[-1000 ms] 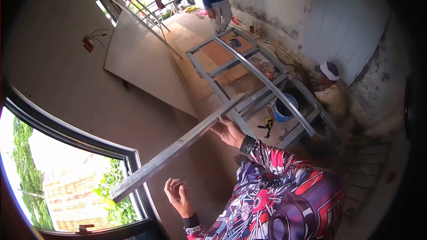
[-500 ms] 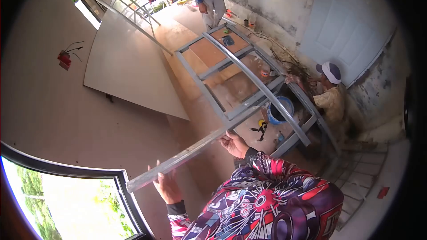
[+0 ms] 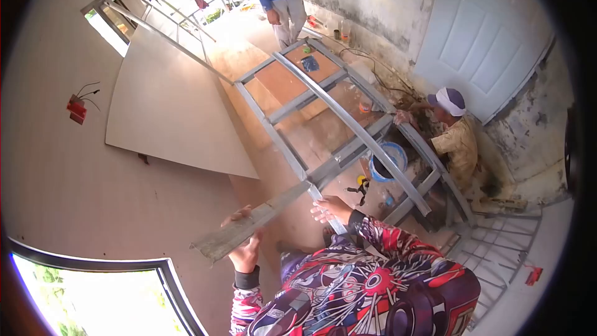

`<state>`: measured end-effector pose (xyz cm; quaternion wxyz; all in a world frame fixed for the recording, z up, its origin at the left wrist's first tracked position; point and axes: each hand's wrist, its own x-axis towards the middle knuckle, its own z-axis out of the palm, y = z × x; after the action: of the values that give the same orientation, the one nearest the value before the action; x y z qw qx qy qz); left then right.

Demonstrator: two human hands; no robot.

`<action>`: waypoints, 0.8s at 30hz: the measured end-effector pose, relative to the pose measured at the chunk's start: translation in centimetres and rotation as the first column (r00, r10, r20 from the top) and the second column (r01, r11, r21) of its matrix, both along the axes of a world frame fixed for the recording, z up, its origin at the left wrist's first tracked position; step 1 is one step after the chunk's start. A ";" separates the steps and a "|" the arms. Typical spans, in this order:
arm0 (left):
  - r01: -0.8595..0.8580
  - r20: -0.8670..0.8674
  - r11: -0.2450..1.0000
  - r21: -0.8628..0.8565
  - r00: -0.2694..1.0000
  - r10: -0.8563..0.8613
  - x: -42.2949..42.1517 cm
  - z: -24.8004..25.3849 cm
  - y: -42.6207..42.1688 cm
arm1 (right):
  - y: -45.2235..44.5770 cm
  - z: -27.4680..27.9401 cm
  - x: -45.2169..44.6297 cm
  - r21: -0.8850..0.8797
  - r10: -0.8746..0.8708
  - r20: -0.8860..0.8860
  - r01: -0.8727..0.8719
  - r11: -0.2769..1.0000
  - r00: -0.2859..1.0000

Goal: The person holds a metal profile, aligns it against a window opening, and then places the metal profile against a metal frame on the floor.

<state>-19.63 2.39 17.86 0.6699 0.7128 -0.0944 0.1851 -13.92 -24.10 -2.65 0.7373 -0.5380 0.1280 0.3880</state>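
A long grey metal bar [image 3: 267,211] slants from the lower left, its far end lying over a rail of the grey metal frame [image 3: 289,143]. My left hand [image 3: 245,249] grips this bar near its close end, with the thumb and fingers on opposite sides. At the frame's near corner, my right hand [image 3: 334,209] is closed around a side rail, just right of the bar. Another long metal bar [image 3: 348,121] lies lengthwise across the frame. Patterned sleeves cover both of my arms.
A co-worker [image 3: 457,130] crouches at the frame's right side, one hand on it. Another person [image 3: 283,0] stands at the far end. A blue bucket [image 3: 401,150] and a black-and-yellow tool [image 3: 360,190] sit below. A large panel [image 3: 174,112] leans at the left wall.
The bar has turned to show a broader face, and its close end has shifted right. My right hand has moved from the bar to the frame's rail. The view has shifted slightly.
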 end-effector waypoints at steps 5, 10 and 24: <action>0.091 -0.015 0.994 0.052 0.996 -0.090 2.8 -0.6 0.2 | -3.0 -0.4 -1.1 -0.020 -0.154 -0.021 0.153 0.988 0.988; 0.167 0.017 0.977 0.129 0.985 -0.171 5.0 0.5 -1.4 | -5.8 -4.7 -1.9 -0.239 -0.171 0.074 0.184 0.954 0.982; 0.270 -0.013 0.963 0.002 0.963 -0.270 12.4 2.2 -4.3 | -16.3 -18.5 -14.6 -0.714 -0.070 -0.198 -0.095 0.694 0.978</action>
<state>-7.25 -1.95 20.04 0.6881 0.6956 -0.1869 0.0873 -28.54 -40.38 -21.18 0.4476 -0.7401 0.3429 0.3666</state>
